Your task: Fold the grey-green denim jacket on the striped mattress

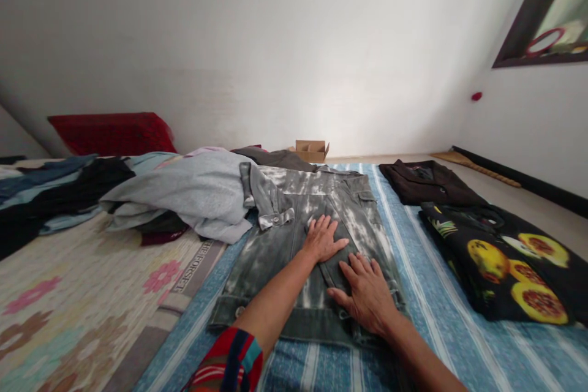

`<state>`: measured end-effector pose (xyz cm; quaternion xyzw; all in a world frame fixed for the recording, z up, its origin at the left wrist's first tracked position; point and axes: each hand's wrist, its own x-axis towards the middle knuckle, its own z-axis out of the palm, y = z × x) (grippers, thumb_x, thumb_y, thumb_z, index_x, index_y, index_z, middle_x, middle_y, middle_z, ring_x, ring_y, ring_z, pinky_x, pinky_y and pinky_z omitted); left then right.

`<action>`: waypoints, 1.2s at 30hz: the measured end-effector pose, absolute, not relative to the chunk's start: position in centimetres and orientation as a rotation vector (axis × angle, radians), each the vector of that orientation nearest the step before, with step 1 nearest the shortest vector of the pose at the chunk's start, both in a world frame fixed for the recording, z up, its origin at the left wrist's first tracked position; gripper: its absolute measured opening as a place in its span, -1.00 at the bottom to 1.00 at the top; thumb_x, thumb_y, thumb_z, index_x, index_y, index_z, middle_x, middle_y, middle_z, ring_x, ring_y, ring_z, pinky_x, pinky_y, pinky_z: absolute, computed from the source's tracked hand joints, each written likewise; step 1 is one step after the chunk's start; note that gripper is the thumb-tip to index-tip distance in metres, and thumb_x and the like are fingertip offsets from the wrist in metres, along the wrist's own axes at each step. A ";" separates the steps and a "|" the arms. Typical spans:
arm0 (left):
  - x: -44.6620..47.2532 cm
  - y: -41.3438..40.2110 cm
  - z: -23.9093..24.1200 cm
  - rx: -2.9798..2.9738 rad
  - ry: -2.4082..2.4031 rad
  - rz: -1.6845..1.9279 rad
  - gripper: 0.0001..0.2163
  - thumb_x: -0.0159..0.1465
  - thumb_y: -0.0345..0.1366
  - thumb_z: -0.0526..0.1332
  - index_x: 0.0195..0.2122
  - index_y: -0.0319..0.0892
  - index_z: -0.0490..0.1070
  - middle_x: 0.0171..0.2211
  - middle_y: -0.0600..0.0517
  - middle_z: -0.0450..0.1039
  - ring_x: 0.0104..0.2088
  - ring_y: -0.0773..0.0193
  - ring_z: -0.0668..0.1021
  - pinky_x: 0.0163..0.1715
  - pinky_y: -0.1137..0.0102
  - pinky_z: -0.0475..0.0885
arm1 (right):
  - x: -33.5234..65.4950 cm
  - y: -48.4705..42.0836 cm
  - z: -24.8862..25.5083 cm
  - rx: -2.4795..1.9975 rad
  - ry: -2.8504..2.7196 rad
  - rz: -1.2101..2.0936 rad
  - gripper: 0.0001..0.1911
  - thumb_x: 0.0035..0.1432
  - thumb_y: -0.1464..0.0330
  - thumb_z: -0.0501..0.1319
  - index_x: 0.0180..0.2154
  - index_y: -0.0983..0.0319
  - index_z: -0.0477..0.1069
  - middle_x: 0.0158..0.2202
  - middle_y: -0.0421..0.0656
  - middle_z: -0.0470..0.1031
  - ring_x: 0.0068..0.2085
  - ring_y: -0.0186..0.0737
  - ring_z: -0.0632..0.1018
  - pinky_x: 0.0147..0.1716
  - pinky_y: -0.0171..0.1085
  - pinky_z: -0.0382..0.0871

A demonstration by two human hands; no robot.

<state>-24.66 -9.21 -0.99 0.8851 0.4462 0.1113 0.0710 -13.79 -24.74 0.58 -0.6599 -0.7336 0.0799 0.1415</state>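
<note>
A grey-green mottled denim jacket (280, 263) lies spread on the blue striped sheet (425, 269), its waistband toward me. Its left sleeve end, with a buttoned cuff, is folded over near the upper left. My left hand (322, 239) rests palm down on the middle of the jacket, fingers spread. Closer to me and to the right, my right hand (367, 291) presses flat on the right part of the jacket, thumb apart from the fingers. Neither hand grips the cloth.
A heap of loose clothes with a grey garment (193, 187) lies to the left, on a floral mat (114, 294). At right are a folded black fruit-print garment (496, 263) and a folded dark brown garment (427, 180). A small cardboard box (311, 150) stands by the wall.
</note>
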 end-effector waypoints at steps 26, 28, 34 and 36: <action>-24.3 -14.3 1.7 2.800 0.834 0.761 -0.91 0.25 -0.38 0.11 -0.31 -0.20 0.40 -0.26 -0.10 0.48 -0.14 0.11 0.48 -0.09 0.22 0.38 | -6.3 -35.6 -4.2 -1.792 -1.707 0.124 -0.43 0.08 0.19 0.24 0.13 0.19 0.32 0.19 0.01 0.29 0.16 0.03 0.38 0.09 0.00 0.35; -25.0 -16.6 2.3 2.765 0.956 0.786 -0.87 0.27 -0.36 0.08 -0.37 -0.20 0.39 -0.36 -0.07 0.46 -0.25 0.14 0.48 -0.19 0.26 0.39 | -6.4 -35.6 -4.5 -1.791 -1.721 0.104 -0.44 0.09 0.21 0.23 0.14 0.19 0.32 0.19 0.02 0.29 0.16 0.03 0.38 0.10 0.00 0.34; -28.0 -24.4 4.2 2.270 1.230 0.615 -0.78 0.26 -0.26 0.09 -0.52 -0.18 0.32 -0.52 0.03 0.38 -0.45 0.26 0.44 -0.42 0.38 0.29 | -6.4 -35.7 -4.8 -1.762 -1.780 0.040 -0.44 0.10 0.22 0.23 0.14 0.22 0.31 0.19 0.05 0.28 0.14 0.06 0.39 0.07 0.02 0.37; -28.5 -26.3 4.5 1.991 1.250 0.488 -0.78 0.22 -0.23 0.12 -0.54 -0.18 0.33 -0.57 0.05 0.37 -0.50 0.28 0.43 -0.47 0.40 0.27 | -6.5 -35.7 -4.8 -1.749 -1.793 0.003 -0.43 0.11 0.21 0.23 0.14 0.23 0.30 0.19 0.07 0.28 0.14 0.06 0.40 0.06 0.03 0.38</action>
